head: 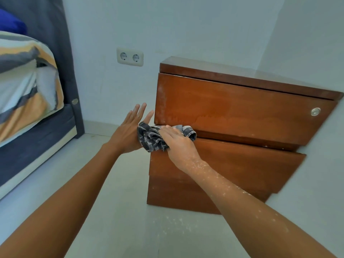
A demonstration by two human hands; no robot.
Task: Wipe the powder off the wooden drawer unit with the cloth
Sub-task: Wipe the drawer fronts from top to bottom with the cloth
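Observation:
The wooden drawer unit [242, 112] stands on the floor against the wall, right of centre. A pale film of powder lies on its top drawer front, thickest along the left edge and lower part. A dark grey patterned cloth [154, 138] is bunched at the unit's left edge, at the gap between the top and second drawer. My right hand [178, 144] presses on the cloth and grips it; white powder specks its wrist and forearm. My left hand [130, 131] is flat, fingers apart, just left of the unit, touching the cloth's left side.
A bed [28, 86] with striped bedding and a dark grey frame stands at the left. A double wall socket [130, 57] sits on the wall between bed and unit. Powder is scattered on the pale floor [175, 226] in front of the unit. A round lock [315, 111] is on the top drawer.

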